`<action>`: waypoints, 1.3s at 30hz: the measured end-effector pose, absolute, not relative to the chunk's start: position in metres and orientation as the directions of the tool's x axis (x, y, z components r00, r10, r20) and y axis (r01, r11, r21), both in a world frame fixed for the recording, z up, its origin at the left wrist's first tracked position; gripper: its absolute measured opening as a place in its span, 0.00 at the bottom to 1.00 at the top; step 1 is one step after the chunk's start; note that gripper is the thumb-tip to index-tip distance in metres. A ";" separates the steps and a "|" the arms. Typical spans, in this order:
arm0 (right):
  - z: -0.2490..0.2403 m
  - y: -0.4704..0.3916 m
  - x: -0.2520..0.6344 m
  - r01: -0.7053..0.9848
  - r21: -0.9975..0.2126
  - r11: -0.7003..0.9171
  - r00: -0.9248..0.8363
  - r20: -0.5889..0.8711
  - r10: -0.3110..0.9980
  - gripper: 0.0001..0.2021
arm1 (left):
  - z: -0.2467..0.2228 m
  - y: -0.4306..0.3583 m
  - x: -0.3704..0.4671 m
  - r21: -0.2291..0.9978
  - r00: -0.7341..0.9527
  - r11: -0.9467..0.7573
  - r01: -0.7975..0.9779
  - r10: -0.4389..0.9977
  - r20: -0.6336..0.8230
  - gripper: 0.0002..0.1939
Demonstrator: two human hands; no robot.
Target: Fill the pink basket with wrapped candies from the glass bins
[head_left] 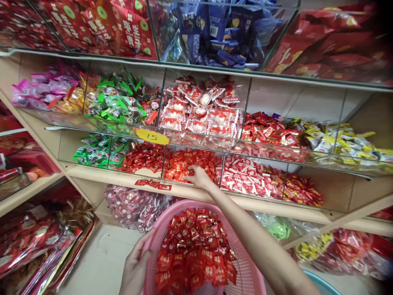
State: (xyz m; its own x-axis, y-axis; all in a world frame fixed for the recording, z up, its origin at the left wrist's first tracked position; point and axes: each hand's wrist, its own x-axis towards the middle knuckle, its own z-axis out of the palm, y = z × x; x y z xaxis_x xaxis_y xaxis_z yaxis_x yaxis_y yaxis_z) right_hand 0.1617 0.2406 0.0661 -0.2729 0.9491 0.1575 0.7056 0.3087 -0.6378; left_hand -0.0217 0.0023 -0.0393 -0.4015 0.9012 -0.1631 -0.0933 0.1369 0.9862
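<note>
A pink plastic basket (245,254) sits low in the middle of the view, filled with red-wrapped candies (196,246). My left hand (136,262) grips its left rim, thumb inside and fingers around the outer side. My right hand (198,177) reaches over the basket to the lower shelf, into a clear compartment of orange-red wrapped candies (204,159). Its fingers are bent and touch the candies at the compartment's front; whether a piece is between them is too small to tell.
Clear dividers split the shelves of candies. A yellow price tag (151,136) reads 15. Loose red packets (153,184) lie on the wooden ledge (245,201). Bagged candies (132,207) stand below, and a blue-green rim (321,282) shows at lower right.
</note>
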 end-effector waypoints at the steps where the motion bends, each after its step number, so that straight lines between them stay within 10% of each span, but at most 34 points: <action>1: 0.065 0.240 0.162 0.703 -0.640 0.309 -0.263 0.169 0.950 0.19 | -0.042 0.003 -0.023 0.989 -0.405 0.126 -0.082 0.902 -0.148 0.22; 17: 0.069 0.233 0.171 0.580 -0.779 0.239 0.056 0.331 0.942 0.12 | -0.024 0.000 -0.015 0.966 -0.385 0.215 -0.144 0.887 -0.255 0.25; 33: 0.078 0.210 0.175 0.146 -0.854 0.500 0.171 0.520 0.837 0.13 | -0.020 -0.001 -0.013 0.977 -0.378 0.189 -0.095 0.901 -0.211 0.24; 39: 0.058 0.119 0.183 0.106 -0.898 0.426 -0.113 0.415 0.903 0.10 | -0.015 -0.001 -0.010 0.976 -0.382 0.203 -0.073 0.899 -0.215 0.24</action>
